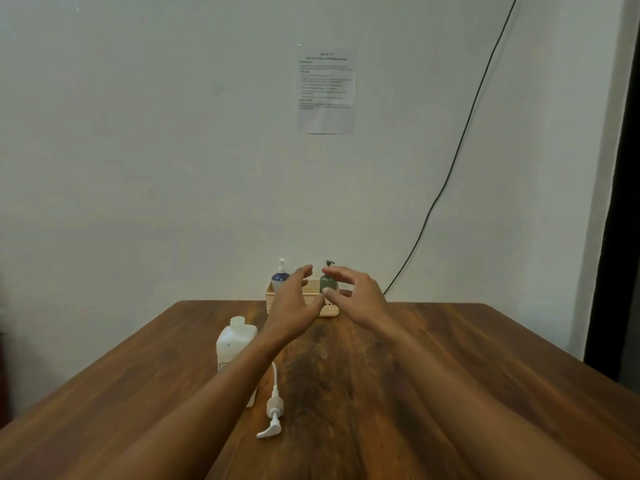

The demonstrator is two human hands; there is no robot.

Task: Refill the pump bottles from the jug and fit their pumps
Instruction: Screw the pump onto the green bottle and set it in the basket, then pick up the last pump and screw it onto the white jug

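A beige basket (331,311) stands at the table's far edge. In it are a blue pump bottle (280,277) with a white pump and a dark green pump bottle (328,281) with a dark pump. My left hand (294,301) and my right hand (349,292) reach over the basket with fingers spread, holding nothing. The right fingers hover around the green bottle. A white jug (232,344) without a cap stands on the table under my left forearm. A loose white pump (273,410) with its tube lies beside the jug.
The wooden table (433,375) runs up to a pale wall. A printed sheet (327,91) hangs on the wall and a black cable (460,147) runs down it to the right of the basket.
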